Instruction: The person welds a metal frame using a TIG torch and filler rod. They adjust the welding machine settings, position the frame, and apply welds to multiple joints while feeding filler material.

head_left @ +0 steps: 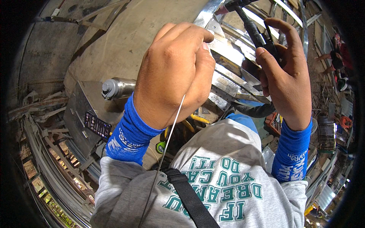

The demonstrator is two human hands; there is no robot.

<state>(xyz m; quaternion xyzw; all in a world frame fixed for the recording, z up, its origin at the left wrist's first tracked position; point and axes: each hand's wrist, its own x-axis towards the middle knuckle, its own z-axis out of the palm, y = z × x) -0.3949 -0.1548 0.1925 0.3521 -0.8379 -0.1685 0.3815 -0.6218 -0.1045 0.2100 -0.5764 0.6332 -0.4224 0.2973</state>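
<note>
My left hand [173, 72] is closed in a pinch around a thin metal filler rod [173, 131]. The rod's long tail slants down from under my palm, past my blue sleeve, toward my shirt. To the right, my right hand [285, 79] grips a black TIG welding torch [251, 28], with its index finger raised and bent above the handle. The torch head, at the top edge, is beside a shiny metal piece [207, 15]. Flat, brightly lit metal strips [228, 51] lie beneath and between both hands. My left fingers hide the rod's front end.
A steel bottle [123, 88] lies left of my left wrist, near a phone [97, 124] on a metal sheet. Yellow-handled tools [199, 118] and a green tape measure [161, 147] are lower down. Scrap metal lines both sides. Another person [340, 57] is at far right.
</note>
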